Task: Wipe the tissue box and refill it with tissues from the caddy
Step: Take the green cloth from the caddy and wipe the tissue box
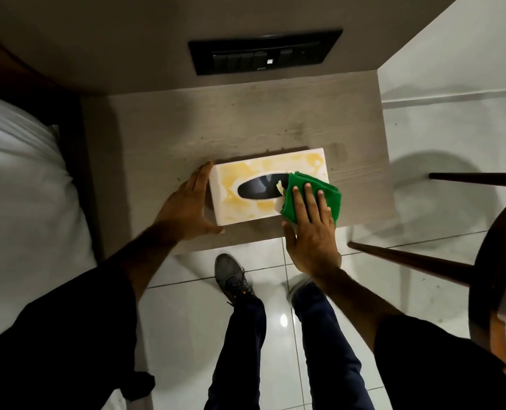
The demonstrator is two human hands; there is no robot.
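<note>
- Now the tissue box [268, 187] lies flat on the desk [186, 128], close to the front edge, with its oval slot facing up. The slot looks dark, so I judge that the box is nearly empty and therefore light — a strong wipe can push it easily.
- The left hand [186, 202] rests against the left end of the box, fingers [203, 176] spread apart and clamped on nothing. It only blocks the box from one side. If the wipe goes toward the person, nothing stops the box, and it can slide over the front edge to the floor [408, 137].
- The right hand [310, 229] presses the green cloth [310, 196] flat on the right end of the box, fingers straight and a little apart; the thumb is at the near side of the cloth. The cloth hangs past the right end of the box, so the loose part can drag on the desk and pick up the dark specks there.
- A small scrap of tissue [280, 190] shows at the edge of the slot, just beside the cloth. The cloth can catch it and tear it, or push it inside.
- Part of the right end is hidden under the cloth, so I cannot tell whether that part is clean.
- The caddy is not in view. For the refill the person must turn away, and a chair [488, 261] stands near on the right — a foot or an elbow can hit it.
</note>
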